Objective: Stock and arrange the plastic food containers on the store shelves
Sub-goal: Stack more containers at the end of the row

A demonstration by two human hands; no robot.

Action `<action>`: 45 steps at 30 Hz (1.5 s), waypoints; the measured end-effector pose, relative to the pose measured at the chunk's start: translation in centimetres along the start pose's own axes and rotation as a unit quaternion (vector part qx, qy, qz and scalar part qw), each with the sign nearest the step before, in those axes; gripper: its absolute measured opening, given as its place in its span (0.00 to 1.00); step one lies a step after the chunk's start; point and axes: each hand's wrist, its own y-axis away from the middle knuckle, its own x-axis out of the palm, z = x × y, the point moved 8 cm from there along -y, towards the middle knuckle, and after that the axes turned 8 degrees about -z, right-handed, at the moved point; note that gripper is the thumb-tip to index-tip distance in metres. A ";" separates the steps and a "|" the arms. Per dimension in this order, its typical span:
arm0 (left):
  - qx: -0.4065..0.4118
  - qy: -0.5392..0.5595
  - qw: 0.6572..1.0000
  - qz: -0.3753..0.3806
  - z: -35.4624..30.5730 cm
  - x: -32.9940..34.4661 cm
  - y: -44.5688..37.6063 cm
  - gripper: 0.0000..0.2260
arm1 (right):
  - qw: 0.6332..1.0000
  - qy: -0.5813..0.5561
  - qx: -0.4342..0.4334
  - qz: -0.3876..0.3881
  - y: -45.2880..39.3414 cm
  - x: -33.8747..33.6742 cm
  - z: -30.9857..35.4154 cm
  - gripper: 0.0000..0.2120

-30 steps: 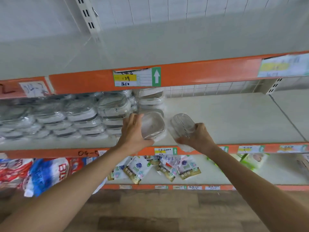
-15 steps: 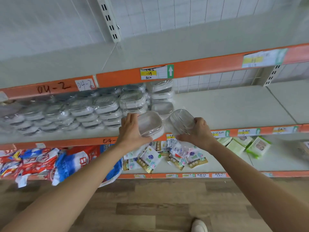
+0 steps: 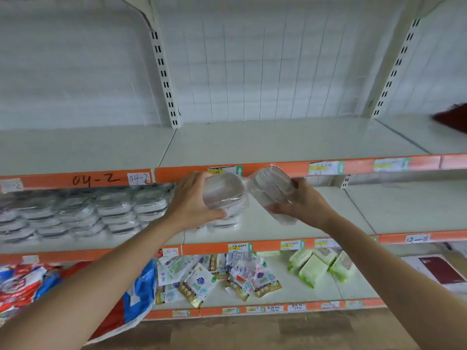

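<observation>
Holding one clear wrapped container pack (image 3: 222, 192) in the left hand (image 3: 194, 200) and a second pack (image 3: 274, 192) in the right hand (image 3: 300, 203), the person kept both off the shelves, raised in front of the orange edge of the upper shelf (image 3: 278, 140). Each hand was clasped round its pack, thumb under and fingers over. The two packs nearly touched, and the right one was tilted. The slick wrap looked easy to lose, so a loosened grip might have let a pack slide and fall to the floor. Just beneath, stacked containers (image 3: 106, 213) filled the left of the middle shelf (image 3: 404, 210); a careless lowering could have nudged the nearest stack (image 3: 222, 224) over. Pouches (image 3: 202, 281) lay on the shelf beneath.
</observation>
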 end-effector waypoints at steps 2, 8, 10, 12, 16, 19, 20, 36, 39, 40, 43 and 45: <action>0.009 0.011 1.000 -0.019 -1.1 -0.5 -1.7 0.37 | 1.000 0.006 -0.004 -0.025 -0.5 -2.3 0.2 0.39; -0.017 -0.005 0.999 -0.043 -3.6 1.4 -6.7 0.34 | 0.991 0.082 0.036 -0.098 -3.8 -6.7 -1.6 0.41; -0.031 0.015 0.999 -0.018 -4.0 2.9 -8.5 0.32 | 0.986 0.122 0.040 -0.104 -5.6 -7.3 -2.4 0.41; -0.038 0.033 0.999 0.017 -4.1 4.6 -10.2 0.31 | 0.983 0.163 0.039 -0.078 -7.6 -7.4 -3.4 0.41; -0.050 0.071 0.994 0.062 -3.2 7.1 -14.1 0.31 | 0.981 0.183 0.053 -0.034 -11.9 -7.6 -5.9 0.41; -0.051 0.073 0.991 0.103 -2.3 8.6 -17.0 0.32 | 0.979 0.193 0.059 -0.002 -15.2 -8.0 -7.1 0.43; -0.049 0.070 0.990 0.114 -2.2 9.0 -17.9 0.33 | 0.979 0.193 0.061 0.009 -16.1 -8.0 -7.6 0.43; -0.012 0.058 0.988 0.142 -1.8 14.8 -28.7 0.36 | 0.965 0.234 0.093 0.071 -27.8 -7.1 -10.7 0.50; -0.008 0.059 0.987 0.151 -1.9 16.3 -30.5 0.37 | 0.958 0.250 0.111 0.085 -29.4 -7.2 -10.9 0.51; -0.006 0.060 0.986 0.155 -1.8 16.8 -31.0 0.37 | 0.957 0.251 0.117 0.089 -29.9 -7.2 -11.0 0.52; -0.004 0.071 0.984 0.162 -1.4 17.8 -32.3 0.37 | 0.956 0.248 0.125 0.097 -31.3 -7.3 -11.1 0.53; -0.004 0.080 0.982 0.169 -1.1 18.2 -33.0 0.37 | 0.959 0.234 0.125 0.100 -31.9 -7.3 -11.2 0.53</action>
